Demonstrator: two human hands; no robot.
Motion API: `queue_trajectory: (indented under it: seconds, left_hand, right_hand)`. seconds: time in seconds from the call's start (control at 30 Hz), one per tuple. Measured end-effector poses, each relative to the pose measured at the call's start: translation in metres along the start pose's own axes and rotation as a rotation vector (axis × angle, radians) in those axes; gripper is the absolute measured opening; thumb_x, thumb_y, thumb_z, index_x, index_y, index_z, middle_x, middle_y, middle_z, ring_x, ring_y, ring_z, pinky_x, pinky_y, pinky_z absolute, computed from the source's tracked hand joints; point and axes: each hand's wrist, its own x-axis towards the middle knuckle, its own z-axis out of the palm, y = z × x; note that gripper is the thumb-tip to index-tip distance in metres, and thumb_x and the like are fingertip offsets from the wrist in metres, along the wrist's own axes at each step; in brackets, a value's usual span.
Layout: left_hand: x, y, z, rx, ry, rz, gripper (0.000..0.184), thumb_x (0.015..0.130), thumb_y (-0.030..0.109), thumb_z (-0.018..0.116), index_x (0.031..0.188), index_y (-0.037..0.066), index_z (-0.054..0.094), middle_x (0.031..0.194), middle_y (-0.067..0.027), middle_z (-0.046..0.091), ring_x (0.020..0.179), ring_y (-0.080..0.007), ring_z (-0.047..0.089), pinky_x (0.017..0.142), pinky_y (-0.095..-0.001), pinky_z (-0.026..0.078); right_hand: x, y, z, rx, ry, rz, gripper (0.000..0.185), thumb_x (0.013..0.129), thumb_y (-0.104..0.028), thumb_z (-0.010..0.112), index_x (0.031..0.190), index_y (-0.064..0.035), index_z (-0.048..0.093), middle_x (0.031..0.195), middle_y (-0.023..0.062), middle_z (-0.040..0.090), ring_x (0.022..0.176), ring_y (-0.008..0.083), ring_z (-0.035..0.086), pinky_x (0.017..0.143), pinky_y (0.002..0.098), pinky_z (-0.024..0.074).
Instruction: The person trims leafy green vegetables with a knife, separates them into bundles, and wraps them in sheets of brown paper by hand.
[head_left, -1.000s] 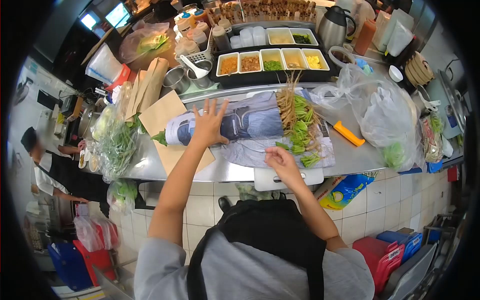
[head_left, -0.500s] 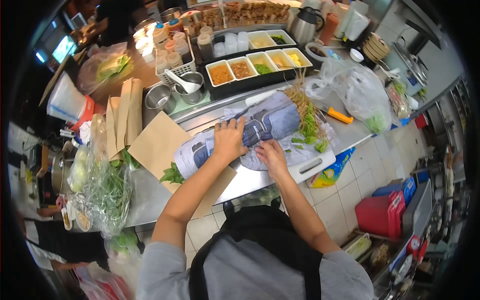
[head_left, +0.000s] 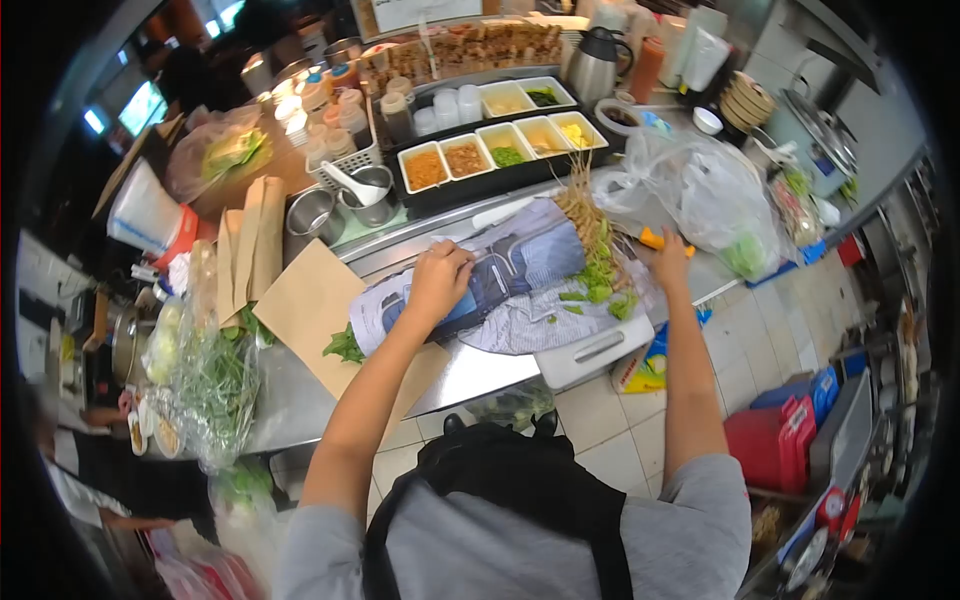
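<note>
A long bundle of leafy greens wrapped in printed newspaper (head_left: 490,265) lies across the white cutting board (head_left: 600,350). Roots and stems (head_left: 590,215) stick out at its right end, leaves (head_left: 345,345) at its left. My left hand (head_left: 440,282) rests on top of the wrap with fingers curled, holding it down. Over to the right, my right hand (head_left: 672,262) has its fingers around an orange handle (head_left: 652,239); the rest of that tool is hidden. Loose newspaper (head_left: 530,320) with leaf scraps spreads beneath the bundle.
Brown paper (head_left: 305,295) lies left of the board, beside bagged greens (head_left: 215,390). Behind stand metal cups (head_left: 317,213), a row of topping trays (head_left: 465,160) and sauce bottles (head_left: 350,115). A plastic bag (head_left: 725,190) sits at the right.
My right hand has left the newspaper's near edge and reached right to the orange handle. My left hand stays on the bundle, its fingers more curled. The view has shifted slightly.
</note>
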Motion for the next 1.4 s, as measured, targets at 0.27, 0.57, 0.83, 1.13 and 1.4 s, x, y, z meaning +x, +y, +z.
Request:
queue_trajectory:
  seconds: [0.27, 0.57, 0.83, 1.13, 1.4]
  left_hand:
    - [-0.007, 0.048, 0.064, -0.22, 0.278, -0.595, 0.014, 0.075, 0.016, 0.066, 0.077, 0.002, 0.064, 0.073, -0.0139, 0.061, 0.069, -0.03, 0.06, 0.064, -0.0396, 0.047]
    - [0.002, 0.062, 0.085, 0.044, 0.267, -0.78, 0.014, 0.07, 0.019, 0.067, 0.074, 0.005, 0.066, 0.092, -0.0175, 0.057, 0.086, -0.0351, 0.058, 0.074, -0.0431, 0.047]
    - [0.007, 0.041, 0.081, -0.254, 0.177, -0.872, 0.016, 0.074, 0.016, 0.066, 0.073, 0.0, 0.065, 0.075, -0.0126, 0.061, 0.067, -0.0228, 0.057, 0.062, -0.0349, 0.045]
    - [-0.005, 0.044, 0.108, -0.585, 0.418, -0.786, 0.01, 0.08, 0.008, 0.063, 0.078, -0.002, 0.061, 0.067, -0.0049, 0.06, 0.057, -0.0103, 0.051, 0.052, -0.0252, 0.04]
    - [-0.018, 0.05, 0.099, -0.815, 0.498, -0.752, 0.011, 0.085, 0.007, 0.059, 0.088, -0.003, 0.06, 0.071, 0.0, 0.057, 0.062, -0.007, 0.048, 0.056, -0.0213, 0.038]
  right_hand:
    - [0.04, 0.064, -0.003, 0.007, -0.445, -0.185, 0.039, 0.076, -0.02, 0.068, 0.108, -0.0022, 0.055, 0.106, 0.0202, 0.059, 0.099, 0.0364, 0.056, 0.083, 0.0428, 0.0446]
    - [-0.042, 0.113, -0.145, -0.039, -0.337, 0.012, 0.035, 0.076, -0.017, 0.067, 0.106, -0.0038, 0.054, 0.098, 0.0196, 0.061, 0.093, 0.037, 0.058, 0.077, 0.0412, 0.0451]
    - [-0.04, 0.091, -0.152, -0.302, -0.04, -0.216, 0.038, 0.068, -0.01, 0.07, 0.103, -0.0084, 0.058, 0.089, 0.0097, 0.061, 0.085, 0.0304, 0.06, 0.073, 0.0411, 0.0435]
    - [-0.026, 0.109, -0.198, -0.342, -0.009, -0.141, 0.04, 0.067, -0.008, 0.071, 0.106, -0.0086, 0.06, 0.092, 0.0093, 0.061, 0.087, 0.0303, 0.059, 0.073, 0.0401, 0.0444]
    - [-0.062, 0.056, -0.178, 0.333, -0.184, -0.225, 0.038, 0.07, -0.009, 0.07, 0.107, -0.0031, 0.062, 0.093, 0.0141, 0.062, 0.085, 0.0329, 0.06, 0.073, 0.0363, 0.0473]
